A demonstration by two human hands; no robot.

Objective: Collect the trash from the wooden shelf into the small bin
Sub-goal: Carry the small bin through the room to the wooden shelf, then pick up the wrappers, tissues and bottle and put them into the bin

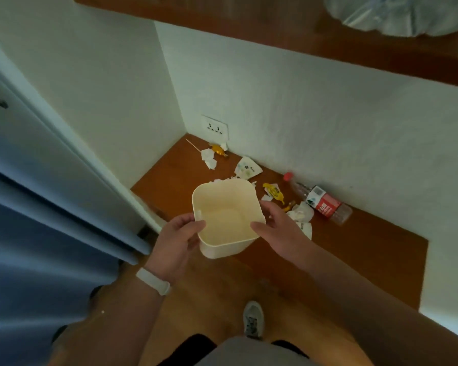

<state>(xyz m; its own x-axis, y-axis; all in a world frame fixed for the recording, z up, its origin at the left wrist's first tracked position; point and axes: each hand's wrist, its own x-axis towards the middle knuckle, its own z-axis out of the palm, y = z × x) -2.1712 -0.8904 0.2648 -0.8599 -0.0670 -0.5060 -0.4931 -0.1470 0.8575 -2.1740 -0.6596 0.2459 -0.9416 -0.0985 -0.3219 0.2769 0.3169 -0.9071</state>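
Note:
I hold a small cream bin [226, 217], empty inside, over the front of the low wooden shelf [368, 239]. My left hand [179, 240] grips its near-left rim, and my right hand [274, 223] grips its right rim. Trash lies on the shelf behind and beside the bin: a plastic bottle [320, 202] with a red cap and red label on its side, crumpled white tissues [300, 213], yellow wrappers [274, 194], a white printed packet [247, 168], more tissues [209, 158], a gold wrapper [218, 149] and a thin stick [193, 145] in the back corner.
White walls enclose the shelf at the back and left, with a wall socket [214, 126] above the corner. A higher wooden shelf [275, 25] overhangs, carrying a clear plastic bag [397, 14]. Blue curtain [37, 207] hangs at left. My shoe [253, 319] stands on the wooden floor.

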